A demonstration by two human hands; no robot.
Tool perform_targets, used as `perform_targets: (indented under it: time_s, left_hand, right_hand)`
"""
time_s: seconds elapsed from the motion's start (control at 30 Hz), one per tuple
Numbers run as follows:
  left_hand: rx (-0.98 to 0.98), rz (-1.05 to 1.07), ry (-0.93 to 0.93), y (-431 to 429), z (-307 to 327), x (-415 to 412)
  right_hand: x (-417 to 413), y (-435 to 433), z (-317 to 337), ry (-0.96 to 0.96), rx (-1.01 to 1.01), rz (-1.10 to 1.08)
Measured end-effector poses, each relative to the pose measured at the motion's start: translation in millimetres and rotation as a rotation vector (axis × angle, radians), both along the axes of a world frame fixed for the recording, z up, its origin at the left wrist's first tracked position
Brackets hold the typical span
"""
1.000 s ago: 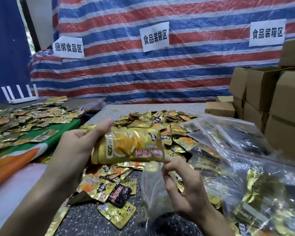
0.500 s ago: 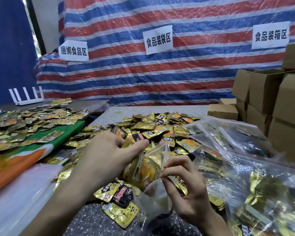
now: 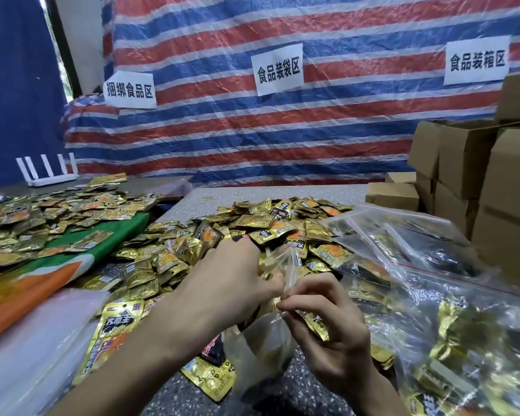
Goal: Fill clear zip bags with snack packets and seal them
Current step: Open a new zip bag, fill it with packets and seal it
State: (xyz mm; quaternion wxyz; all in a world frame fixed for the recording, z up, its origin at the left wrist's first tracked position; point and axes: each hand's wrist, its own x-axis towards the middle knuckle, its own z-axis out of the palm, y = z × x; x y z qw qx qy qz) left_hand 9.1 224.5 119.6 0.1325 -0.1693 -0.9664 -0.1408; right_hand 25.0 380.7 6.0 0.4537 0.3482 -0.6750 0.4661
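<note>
On striped tarp, paper signs: 捆绑食品区, 食品装袋区, 食品装箱区

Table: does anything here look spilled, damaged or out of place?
Nothing looks spilled or torn; the snack packets are heaped for packing. Only the white router, far left, seems out of place beside food. The zip bag in the right hand looks intact.

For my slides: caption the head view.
Left hand at the mouth of a clear zip bag, right hand pinching its rim.

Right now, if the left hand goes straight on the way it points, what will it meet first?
Probably the clear zip bag, whose mouth the right hand pinches open: the left hand points into that mouth. Depth is unclear in this view.
</note>
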Motion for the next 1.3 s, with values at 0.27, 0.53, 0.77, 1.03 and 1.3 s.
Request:
perform_targets:
  time_s: [0.27, 0.53, 0.77, 1.03, 1.3]
  left_hand:
    - [-0.137, -0.023, 0.096, -3.5, -5.6, 0.2]
    - [0.184, -0.273, -0.073, -42.9, -3.5, 24.5]
    - [-0.221, -0.179, 0.038, -59.4, -22.2, 48.4]
    - [-0.027, -0.298, -0.043, -87.7, -35.1, 31.4]
    - [-0.043, -0.424, -0.227, -116.2, -49.9, 26.1]
  right_hand:
    - [-1.7, 1.1, 0.1, 0.05, 0.003, -0.036]
    - [-2.4, -0.2, -2.4, 0.035, 0.031, -0.083]
    - [-2.8, -2.6, -3.3, 0.017, 0.055, -0.142]
    - [4.8, 15.5, 18.5, -0.322, 0.388, -0.097]
    - [25.9, 41.4, 7.7, -0.703, 0.784, -0.015]
